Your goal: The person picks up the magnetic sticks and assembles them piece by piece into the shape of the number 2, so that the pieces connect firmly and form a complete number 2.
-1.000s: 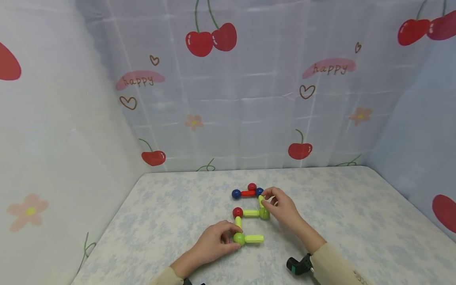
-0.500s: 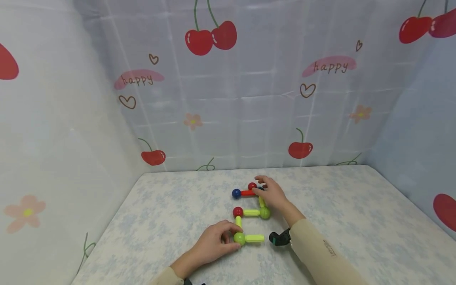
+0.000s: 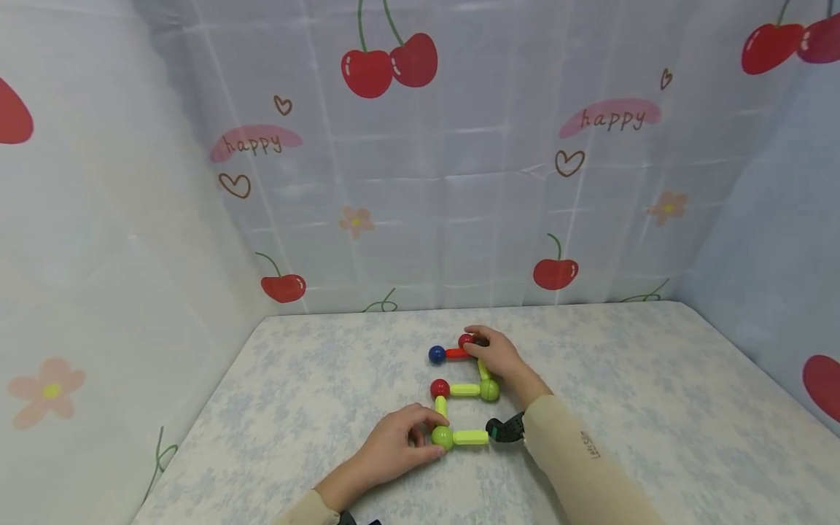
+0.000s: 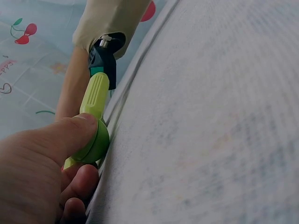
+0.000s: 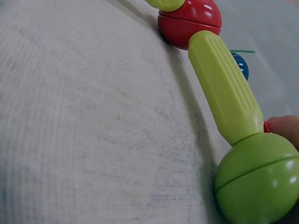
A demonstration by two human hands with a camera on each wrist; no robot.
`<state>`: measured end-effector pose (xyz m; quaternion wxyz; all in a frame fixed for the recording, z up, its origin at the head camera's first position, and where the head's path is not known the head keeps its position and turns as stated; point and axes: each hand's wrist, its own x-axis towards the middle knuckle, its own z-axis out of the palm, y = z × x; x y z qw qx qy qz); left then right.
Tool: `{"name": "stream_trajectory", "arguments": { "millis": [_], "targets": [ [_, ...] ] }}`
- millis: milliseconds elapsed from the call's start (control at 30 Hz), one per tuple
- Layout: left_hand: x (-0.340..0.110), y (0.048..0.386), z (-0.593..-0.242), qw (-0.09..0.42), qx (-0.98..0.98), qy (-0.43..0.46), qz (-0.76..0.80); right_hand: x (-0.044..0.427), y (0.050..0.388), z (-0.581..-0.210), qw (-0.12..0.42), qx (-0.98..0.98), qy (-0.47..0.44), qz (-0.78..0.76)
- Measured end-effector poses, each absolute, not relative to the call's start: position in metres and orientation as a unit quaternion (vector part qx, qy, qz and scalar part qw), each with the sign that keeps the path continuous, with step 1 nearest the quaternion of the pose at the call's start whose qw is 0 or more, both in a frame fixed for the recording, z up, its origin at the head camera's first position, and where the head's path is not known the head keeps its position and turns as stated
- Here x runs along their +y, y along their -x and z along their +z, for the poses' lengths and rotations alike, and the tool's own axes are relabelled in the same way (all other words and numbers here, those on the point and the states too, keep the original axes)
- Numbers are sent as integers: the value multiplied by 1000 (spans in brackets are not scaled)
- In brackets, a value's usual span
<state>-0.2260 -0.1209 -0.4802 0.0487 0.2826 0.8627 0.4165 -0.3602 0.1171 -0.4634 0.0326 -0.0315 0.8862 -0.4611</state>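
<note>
A zigzag chain of magnetic rods and balls lies on the table. My left hand (image 3: 400,441) pinches the near green ball (image 3: 442,437), its thumb on the ball in the left wrist view; from that ball a yellow-green rod (image 3: 471,437) points right. Other yellow-green rods link it to a red ball (image 3: 440,389) and a second green ball (image 3: 489,389). At the far end my right hand (image 3: 497,354) has thumb and finger around the far red ball (image 3: 466,340). Left of it a red rod (image 3: 456,354) joins a blue ball (image 3: 437,354). Another blue ball is hidden under this hand.
A dark wrist-worn device (image 3: 507,429) on the right arm hangs close to the free end of the near rod. The pale patterned table (image 3: 315,379) ends at a cherry-printed curtain (image 3: 426,182) at the back and sides.
My right hand has moved away from the upper yellow-green rod and blue ball to the far red ball, and now grips it. The left hand keeps its place.
</note>
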Motion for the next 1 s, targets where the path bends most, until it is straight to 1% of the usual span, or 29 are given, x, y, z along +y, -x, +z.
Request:
{"name": "stream_trajectory", "arguments": {
  "millis": [233,467,833,1000],
  "targets": [
    [-120,225,-480,54,863,-279,418,115,361,-468,13,888,10,-460],
    [-120,225,-480,57,865,-277,415,114,362,-467,-5,897,12,-441],
    [-120,225,-480,55,864,-280,415,115,366,-464,9,908,21,-418],
    [-121,226,-479,53,865,-279,413,113,365,-461,9,903,8,-429]
  ]
}}
